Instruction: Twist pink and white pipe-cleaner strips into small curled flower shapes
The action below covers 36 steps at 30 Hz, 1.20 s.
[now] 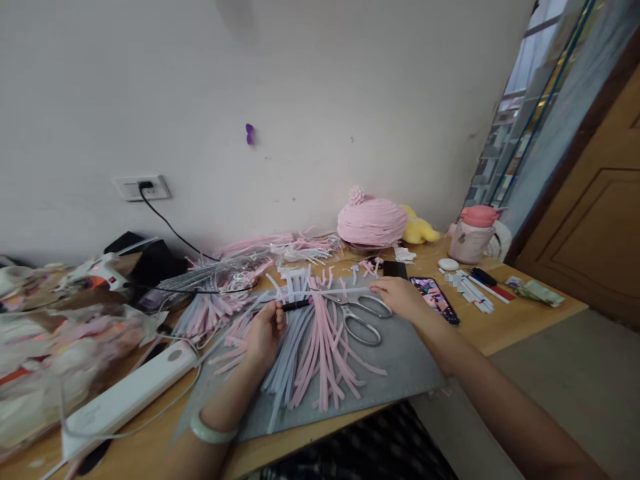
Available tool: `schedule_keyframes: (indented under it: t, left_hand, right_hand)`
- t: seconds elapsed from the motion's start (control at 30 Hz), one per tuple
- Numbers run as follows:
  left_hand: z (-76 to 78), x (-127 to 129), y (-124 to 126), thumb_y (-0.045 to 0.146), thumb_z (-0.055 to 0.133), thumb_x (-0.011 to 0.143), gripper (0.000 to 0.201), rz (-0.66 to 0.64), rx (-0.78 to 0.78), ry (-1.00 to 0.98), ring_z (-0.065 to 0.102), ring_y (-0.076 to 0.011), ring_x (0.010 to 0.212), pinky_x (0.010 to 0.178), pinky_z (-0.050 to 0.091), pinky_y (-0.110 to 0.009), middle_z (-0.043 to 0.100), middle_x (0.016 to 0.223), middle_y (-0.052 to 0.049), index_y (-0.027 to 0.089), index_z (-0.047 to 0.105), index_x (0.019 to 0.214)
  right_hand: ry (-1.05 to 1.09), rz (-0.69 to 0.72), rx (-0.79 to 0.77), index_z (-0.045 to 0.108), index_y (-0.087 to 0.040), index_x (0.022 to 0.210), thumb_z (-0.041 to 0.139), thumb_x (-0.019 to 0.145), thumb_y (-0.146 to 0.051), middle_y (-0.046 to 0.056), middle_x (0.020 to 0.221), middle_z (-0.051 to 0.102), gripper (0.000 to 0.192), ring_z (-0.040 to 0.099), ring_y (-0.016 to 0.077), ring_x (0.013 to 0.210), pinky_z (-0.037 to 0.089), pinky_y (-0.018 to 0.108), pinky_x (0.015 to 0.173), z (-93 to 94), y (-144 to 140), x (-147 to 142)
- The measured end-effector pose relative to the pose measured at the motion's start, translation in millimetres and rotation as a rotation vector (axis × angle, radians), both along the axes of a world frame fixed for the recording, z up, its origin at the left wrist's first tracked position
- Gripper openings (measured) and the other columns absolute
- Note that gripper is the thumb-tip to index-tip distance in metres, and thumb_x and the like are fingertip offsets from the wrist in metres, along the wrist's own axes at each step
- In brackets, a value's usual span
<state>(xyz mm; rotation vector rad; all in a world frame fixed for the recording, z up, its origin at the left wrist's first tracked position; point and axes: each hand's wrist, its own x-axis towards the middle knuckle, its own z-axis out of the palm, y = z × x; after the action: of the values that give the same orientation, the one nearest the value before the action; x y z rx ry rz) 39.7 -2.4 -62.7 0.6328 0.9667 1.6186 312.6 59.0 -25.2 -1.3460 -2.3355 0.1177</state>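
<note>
Left hand curled, fingertips pinched on the butt of a black pen, heel resting on the strips. Pen tip pointing away from those fingertips toward the right hand, lying just over a white strip laid crosswise on the fan of pink and white ones. Right hand spread flat, palm down, holding nothing, fingertips on the mat near the far end of that crosswise strip. Scissors just below the right fingers, handles nearest them, blades aimed toward the pen. Phone close beside the right wrist, on the outer side.

For marking cleanly, by the look of it:
- Keep the flat right hand pressing down, so nothing under it slides.
- Keep the left heel planted on the pile for a steady pen.
- Mark with light strokes; thin, springy strips probably roll under pressure.
- Mind the scissors blades, close beyond the pen tip.

Beyond the left knuckles: a bundle in clear wrap. Below the left wrist: a power strip.
</note>
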Motion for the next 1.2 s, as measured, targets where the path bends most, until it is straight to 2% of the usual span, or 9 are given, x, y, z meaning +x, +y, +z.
schedule_keyframes:
  t: [0.27,0.43,0.53,0.6,0.73,0.87,0.97,1.07,1.2]
  left_hand:
    - [0.3,9,-4,0.036,0.053,0.073,0.022,-0.075,0.076,0.561,0.031,-0.0071,0.035,0.038,0.022,-0.019,0.042,0.04,0.006,0.016,0.055,0.064]
    - [0.0,18,-12,0.038,0.045,0.079,0.025,-0.201,0.126,0.854,0.036,-0.0105,0.038,0.045,0.029,-0.022,0.045,0.039,0.005,0.018,0.055,0.068]
    - [-3.2,21,-15,0.036,0.043,0.081,0.026,-0.294,0.212,1.022,0.043,-0.012,0.042,0.05,0.033,-0.023,0.048,0.042,0.004,0.019,0.056,0.067]
    - [-4.0,20,-15,0.035,0.041,0.082,0.027,-0.318,0.262,1.107,0.046,-0.0129,0.045,0.052,0.035,-0.023,0.05,0.044,0.003,0.019,0.056,0.067]
    - [-1.4,5,-5,0.034,0.031,0.087,0.037,-0.218,0.275,1.4,0.054,-0.0155,0.057,0.06,0.041,-0.026,0.058,0.057,-0.001,0.018,0.057,0.067]
    - [-1.7,-26,10,0.023,0.034,0.085,0.03,0.072,0.171,1.646,0.052,-0.0232,0.101,0.089,0.037,-0.037,0.059,0.106,-0.013,0.013,0.054,0.106]
    - [-4.5,-42,16,0.017,0.048,0.077,0.027,0.021,-0.014,1.934,0.05,-0.0267,0.106,0.09,0.036,-0.039,0.059,0.109,-0.014,0.013,0.057,0.102]
    - [-2.0,-43,16,0.019,0.047,0.078,0.019,-0.007,-0.017,1.969,0.054,-0.0269,0.097,0.085,0.039,-0.038,0.062,0.096,-0.013,0.013,0.059,0.091]
    - [4.7,-27,12,0.025,0.038,0.083,0.021,0.09,0.04,1.547,0.058,-0.0196,0.075,0.069,0.043,-0.03,0.061,0.076,-0.006,0.015,0.055,0.089]
  right_hand:
    - [-0.059,-0.1,0.054,0.067,-0.017,0.095,0.055,0.076,-0.018,0.01,0.089,0.069,0.023,0.059,0.0248,0.089,0.044,0.036,0.079,-8.9,5,-6]
    - [0.026,0.166,0.173,0.055,-0.013,0.114,0.059,0.075,-0.021,0.013,0.118,0.055,0.04,0.042,0.0264,0.116,0.033,0.044,0.097,-15.7,-20,-43]
    - [0.024,0.354,0.18,0.053,-0.014,0.115,0.053,0.081,-0.024,0.012,0.115,0.057,0.036,0.046,0.023,0.113,0.036,0.041,0.095,-16.5,-36,-71]
    - [-0.058,0.415,0.16,0.059,-0.014,0.104,0.049,0.083,-0.018,0.011,0.102,0.064,0.023,0.053,0.0228,0.102,0.039,0.04,0.091,-17.8,-40,-87]
    - [-0.182,0.389,0.056,0.063,-0.012,0.084,0.04,0.087,-0.015,0.01,0.083,0.067,0.023,0.061,0.0192,0.079,0.044,0.029,0.071,-18.5,-35,-105]
    - [-0.079,0.282,0.062,0.062,-0.015,0.084,0.038,0.089,-0.022,0.007,0.085,0.067,0.025,0.062,0.0178,0.079,0.039,0.025,0.065,-5.9,-30,-115]
    - [0.026,0.208,0.066,0.062,-0.016,0.079,0.036,0.089,-0.024,0.006,0.082,0.067,0.029,0.061,0.0164,0.077,0.034,0.024,0.062,3.6,-29,-126]
    - [0.112,0.112,0.056,0.06,-0.016,0.076,0.035,0.09,-0.026,0.006,0.076,0.067,0.03,0.06,0.0149,0.071,0.03,0.023,0.058,0.6,-28,-138]
    - [0.174,0.051,0.047,0.06,-0.017,0.078,0.033,0.09,-0.029,0.005,0.072,0.067,0.032,0.06,0.0141,0.066,0.027,0.024,0.055,-16.5,-32,-148]
